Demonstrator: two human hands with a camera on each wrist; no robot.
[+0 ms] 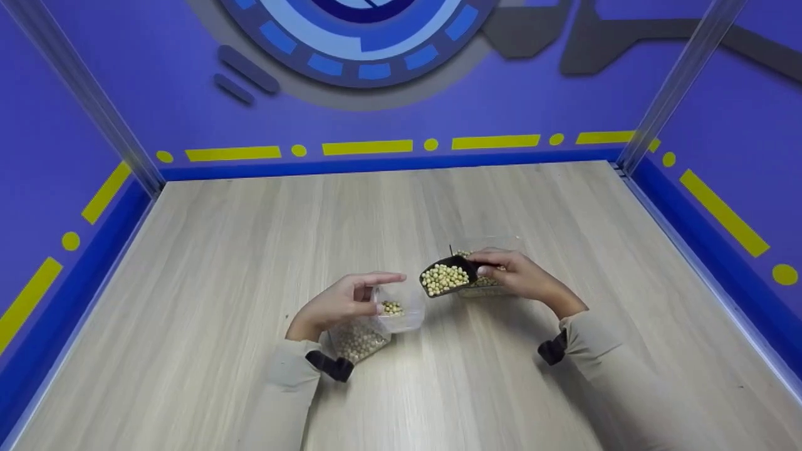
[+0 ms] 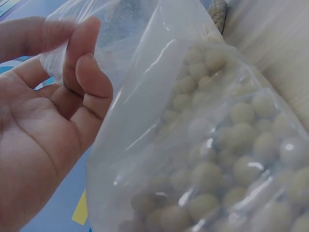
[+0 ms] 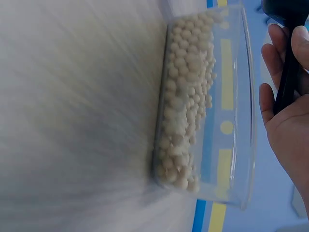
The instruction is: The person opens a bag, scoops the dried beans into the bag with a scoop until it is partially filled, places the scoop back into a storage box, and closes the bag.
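My left hand [image 1: 338, 305] holds the mouth of a clear plastic bag [image 1: 406, 316] wide, its thumb and fingers at the rim. Round yellowish beans [image 2: 241, 140] fill the lower part of the bag, and a few show through its mouth. In my right hand [image 1: 517, 275] is the handle of a black scoop [image 1: 474, 268], heaped with the same beans [image 1: 445, 279]. The scoop is level just right of the bag's mouth, apart from it. Under the right hand stands a clear rectangular box [image 3: 244, 106] with beans inside, partly hidden by the hand in the head view.
A pale wood-grain tabletop [image 1: 250, 238] lies under everything. Blue-purple panels [image 1: 401, 125] with yellow dashes and dots enclose its back and both sides. Dark straps with small black devices [image 1: 552, 348] sit on both wrists.
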